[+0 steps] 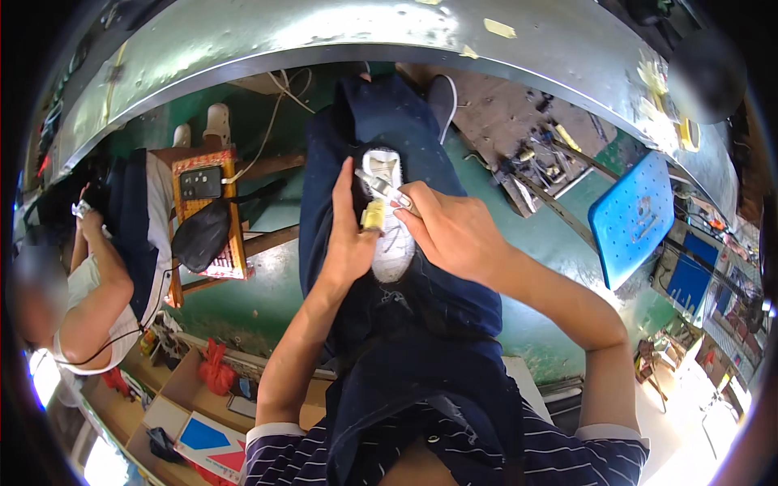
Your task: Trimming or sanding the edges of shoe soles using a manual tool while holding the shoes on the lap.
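"Green painted floor runs under a grey metal worktop. What are the hands doing?"

"On my feed, the right hand pinches a slim, pale tool above a white shoe. The left hand grasps a small yellow cylinder over the shoe's side."

"Where exactly is the shoe?"

"Lying on the navy cloth of the lap, between both hands. Further out, I see a blue perforated plastic seat rightward; leftward, a black bag on a wooden stool, then a seated co-worker."
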`<move>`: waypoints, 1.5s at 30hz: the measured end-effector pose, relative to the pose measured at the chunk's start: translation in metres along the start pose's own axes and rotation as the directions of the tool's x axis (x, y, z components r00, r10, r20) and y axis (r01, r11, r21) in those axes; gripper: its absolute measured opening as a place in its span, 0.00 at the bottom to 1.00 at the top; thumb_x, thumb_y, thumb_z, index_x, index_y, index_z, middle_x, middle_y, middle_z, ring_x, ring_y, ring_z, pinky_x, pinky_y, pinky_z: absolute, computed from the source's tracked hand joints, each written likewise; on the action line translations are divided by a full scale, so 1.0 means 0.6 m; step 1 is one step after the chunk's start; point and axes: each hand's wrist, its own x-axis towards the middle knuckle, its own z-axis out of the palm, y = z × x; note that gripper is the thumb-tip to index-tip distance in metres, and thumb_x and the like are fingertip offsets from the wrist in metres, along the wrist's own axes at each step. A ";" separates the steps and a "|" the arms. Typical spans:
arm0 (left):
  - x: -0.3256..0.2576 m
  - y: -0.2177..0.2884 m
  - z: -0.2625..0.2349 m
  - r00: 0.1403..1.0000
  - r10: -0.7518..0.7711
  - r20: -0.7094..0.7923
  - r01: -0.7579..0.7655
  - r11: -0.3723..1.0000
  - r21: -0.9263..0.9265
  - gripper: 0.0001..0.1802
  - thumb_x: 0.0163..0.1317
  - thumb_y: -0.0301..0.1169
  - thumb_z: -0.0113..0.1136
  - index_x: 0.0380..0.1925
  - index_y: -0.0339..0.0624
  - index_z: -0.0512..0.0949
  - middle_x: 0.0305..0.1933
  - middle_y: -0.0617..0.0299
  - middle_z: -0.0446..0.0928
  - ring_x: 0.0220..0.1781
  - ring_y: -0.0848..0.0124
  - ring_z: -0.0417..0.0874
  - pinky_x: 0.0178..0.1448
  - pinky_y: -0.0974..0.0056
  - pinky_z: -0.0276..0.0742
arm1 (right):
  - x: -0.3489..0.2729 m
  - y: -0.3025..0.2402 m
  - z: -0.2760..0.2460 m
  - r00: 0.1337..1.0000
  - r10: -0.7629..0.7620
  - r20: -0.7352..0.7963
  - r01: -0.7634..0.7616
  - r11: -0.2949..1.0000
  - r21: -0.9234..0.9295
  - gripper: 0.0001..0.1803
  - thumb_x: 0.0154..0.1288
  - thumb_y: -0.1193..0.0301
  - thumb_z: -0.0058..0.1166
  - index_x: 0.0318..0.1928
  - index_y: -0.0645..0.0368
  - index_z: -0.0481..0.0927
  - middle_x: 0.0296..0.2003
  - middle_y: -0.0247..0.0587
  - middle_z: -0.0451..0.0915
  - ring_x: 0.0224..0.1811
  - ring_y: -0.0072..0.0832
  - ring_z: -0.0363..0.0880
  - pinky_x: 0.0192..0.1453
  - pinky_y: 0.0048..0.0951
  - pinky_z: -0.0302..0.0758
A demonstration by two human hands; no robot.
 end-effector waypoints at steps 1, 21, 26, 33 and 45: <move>-0.003 0.000 0.001 1.000 0.026 -0.001 -0.026 1.000 0.003 0.55 0.46 0.08 0.50 0.79 0.33 0.46 0.81 0.44 0.51 0.84 0.54 0.50 0.85 0.60 0.43 | 0.011 0.010 0.011 0.995 -0.095 -0.020 0.095 0.995 -0.028 0.13 0.76 0.63 0.53 0.43 0.60 0.70 0.30 0.51 0.83 0.30 0.49 0.84 0.31 0.48 0.76; 0.011 0.003 -0.045 0.959 -0.036 0.283 0.037 0.999 0.001 0.68 0.52 0.16 0.70 0.82 0.48 0.31 0.84 0.51 0.45 0.85 0.61 0.47 0.85 0.59 0.44 | 0.028 0.018 0.028 0.987 0.073 0.146 -0.036 0.970 -0.242 0.13 0.76 0.62 0.53 0.39 0.60 0.72 0.25 0.44 0.83 0.26 0.40 0.85 0.29 0.38 0.77; 0.046 -0.013 -0.022 0.959 -0.284 0.004 0.275 0.925 -0.262 0.56 0.62 0.30 0.73 0.79 0.48 0.41 0.74 0.51 0.64 0.73 0.62 0.69 0.75 0.59 0.67 | -0.001 0.024 0.024 0.890 0.424 0.165 -0.446 0.743 0.498 0.14 0.81 0.63 0.47 0.40 0.62 0.74 0.24 0.41 0.81 0.22 0.31 0.82 0.30 0.33 0.78; 0.043 0.015 -0.029 0.988 0.070 -0.138 -0.115 0.930 -0.350 0.50 0.61 0.23 0.70 0.77 0.48 0.49 0.76 0.52 0.61 0.75 0.63 0.67 0.76 0.60 0.64 | -0.021 0.046 -0.009 0.886 0.463 0.009 -0.380 0.717 0.584 0.16 0.81 0.63 0.48 0.50 0.64 0.78 0.24 0.39 0.80 0.23 0.25 0.81 0.29 0.30 0.76; -0.089 0.014 0.009 0.938 0.280 -0.204 -0.260 0.958 0.120 0.42 0.60 0.17 0.68 0.72 0.32 0.60 0.78 0.41 0.58 0.79 0.54 0.65 0.80 0.54 0.62 | 0.129 0.085 -0.189 0.791 -0.422 -0.443 -0.016 0.710 -0.704 0.16 0.73 0.69 0.55 0.59 0.58 0.79 0.48 0.48 0.82 0.52 0.46 0.81 0.59 0.45 0.75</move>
